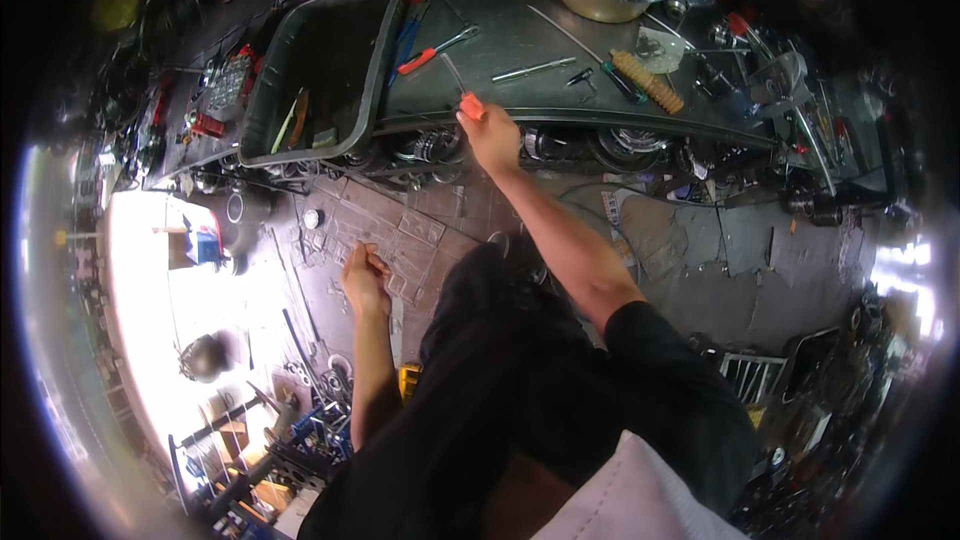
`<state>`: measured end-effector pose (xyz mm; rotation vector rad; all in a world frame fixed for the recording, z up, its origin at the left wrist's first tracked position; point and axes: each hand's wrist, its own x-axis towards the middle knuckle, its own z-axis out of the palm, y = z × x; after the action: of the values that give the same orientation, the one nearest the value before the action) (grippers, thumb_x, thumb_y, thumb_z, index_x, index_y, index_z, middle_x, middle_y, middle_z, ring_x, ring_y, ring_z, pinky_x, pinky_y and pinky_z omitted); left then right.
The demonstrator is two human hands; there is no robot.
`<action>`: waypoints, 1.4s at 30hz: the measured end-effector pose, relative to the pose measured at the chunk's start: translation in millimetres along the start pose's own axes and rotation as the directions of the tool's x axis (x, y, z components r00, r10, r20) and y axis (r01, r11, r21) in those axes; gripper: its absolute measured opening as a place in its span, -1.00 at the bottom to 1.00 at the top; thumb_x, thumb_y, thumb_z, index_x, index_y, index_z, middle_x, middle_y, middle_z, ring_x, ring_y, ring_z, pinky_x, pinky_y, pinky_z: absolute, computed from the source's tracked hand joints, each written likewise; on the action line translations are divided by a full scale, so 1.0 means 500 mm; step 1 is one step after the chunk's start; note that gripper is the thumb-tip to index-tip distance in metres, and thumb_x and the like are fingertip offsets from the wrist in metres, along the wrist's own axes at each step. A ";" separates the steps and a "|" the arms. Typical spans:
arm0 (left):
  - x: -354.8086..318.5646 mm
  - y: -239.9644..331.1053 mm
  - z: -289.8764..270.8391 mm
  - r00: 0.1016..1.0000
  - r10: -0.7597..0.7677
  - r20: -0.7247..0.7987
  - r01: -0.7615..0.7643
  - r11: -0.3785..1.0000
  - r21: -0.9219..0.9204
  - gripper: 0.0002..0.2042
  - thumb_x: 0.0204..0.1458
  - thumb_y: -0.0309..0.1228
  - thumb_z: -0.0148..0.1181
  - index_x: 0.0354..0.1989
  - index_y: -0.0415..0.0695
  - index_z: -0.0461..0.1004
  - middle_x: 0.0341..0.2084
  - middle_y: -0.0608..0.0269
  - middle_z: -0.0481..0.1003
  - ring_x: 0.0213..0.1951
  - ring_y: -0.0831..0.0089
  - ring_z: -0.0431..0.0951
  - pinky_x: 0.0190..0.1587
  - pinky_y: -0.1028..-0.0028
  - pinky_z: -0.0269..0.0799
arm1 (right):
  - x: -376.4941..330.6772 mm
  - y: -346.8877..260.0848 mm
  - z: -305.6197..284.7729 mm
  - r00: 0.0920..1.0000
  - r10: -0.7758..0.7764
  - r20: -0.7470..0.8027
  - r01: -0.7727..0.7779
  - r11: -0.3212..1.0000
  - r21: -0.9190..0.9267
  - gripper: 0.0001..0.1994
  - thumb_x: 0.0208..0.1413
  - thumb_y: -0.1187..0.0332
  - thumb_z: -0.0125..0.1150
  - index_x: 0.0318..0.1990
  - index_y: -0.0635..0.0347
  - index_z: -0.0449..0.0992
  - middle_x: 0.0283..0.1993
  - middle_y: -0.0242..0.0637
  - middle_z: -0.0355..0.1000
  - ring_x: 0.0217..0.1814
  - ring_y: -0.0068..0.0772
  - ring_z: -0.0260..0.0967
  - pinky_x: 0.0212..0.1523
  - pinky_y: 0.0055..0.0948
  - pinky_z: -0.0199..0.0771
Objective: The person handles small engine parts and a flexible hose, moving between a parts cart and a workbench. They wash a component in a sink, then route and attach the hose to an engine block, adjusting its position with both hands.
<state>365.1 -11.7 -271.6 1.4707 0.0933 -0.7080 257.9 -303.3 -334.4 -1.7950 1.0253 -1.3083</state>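
Note:
My right hand (493,140) is stretched over the near edge of the dark metal bench (500,20), closed around the red-orange handle of a screwdriver (472,106). Its thin shaft points away, toward the far left. Just beyond it lies a ratchet wrench (438,50) with a red handle. A slim metal rod (533,70) and a small dark metal piece (580,78) rest to the right. My left hand (365,278) hangs low over the floor, away from the bench. Its fingers are loosely bent and apart, and nothing shows in them.
A deep grey tray (258,90) on the bench's left holds a few slim items. At the back right stands a metal bowl (600,6) with a ring-shaped part. A green-handled screwdriver (622,83) lies beside a ribbed tan piece (648,82). Metal parts crowd below the bench edge.

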 end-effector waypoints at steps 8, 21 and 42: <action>0.207 -0.071 -0.041 0.871 -0.453 0.190 0.455 0.890 0.036 -0.86 0.25 -0.46 0.04 -0.21 -0.21 0.53 -0.56 0.26 0.43 -0.56 0.43 0.39 -0.51 0.44 0.35 | -0.176 -0.232 -0.220 0.992 -0.063 -0.105 0.097 0.929 0.358 -0.81 0.09 0.43 0.36 -0.20 0.17 0.45 -0.20 -0.18 0.53 -0.08 -0.17 0.53 -0.20 -0.25 0.52; 0.173 -0.269 0.348 0.444 -0.687 0.575 0.220 0.706 0.674 -0.62 0.33 -0.12 0.00 -0.55 0.01 0.28 -0.77 0.46 0.10 -0.76 0.57 -0.01 -0.70 0.48 -0.10 | -0.656 -0.188 -0.197 0.795 0.607 0.013 -0.567 0.750 -0.340 -0.70 0.20 0.20 0.22 -0.06 0.19 0.40 -0.42 0.05 0.51 -0.37 0.21 0.50 -0.36 0.04 0.48; -0.528 -0.603 0.485 -0.351 -0.749 0.561 -0.680 0.616 0.397 -0.87 0.26 -0.61 0.01 -0.12 -0.35 0.47 -0.32 0.15 0.52 -0.37 0.38 0.60 -0.26 0.44 0.62 | -0.990 -0.170 -0.476 0.279 0.705 -0.652 -0.771 0.569 0.285 -0.71 0.18 0.36 0.23 -0.02 0.30 0.38 0.24 -0.25 0.44 0.07 0.03 0.50 -0.01 -0.15 0.54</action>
<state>-78.8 -117.9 -377.2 0.8806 -2.0714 -2.2356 -45.1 156.8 -409.1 -0.5006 2.0621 -1.2890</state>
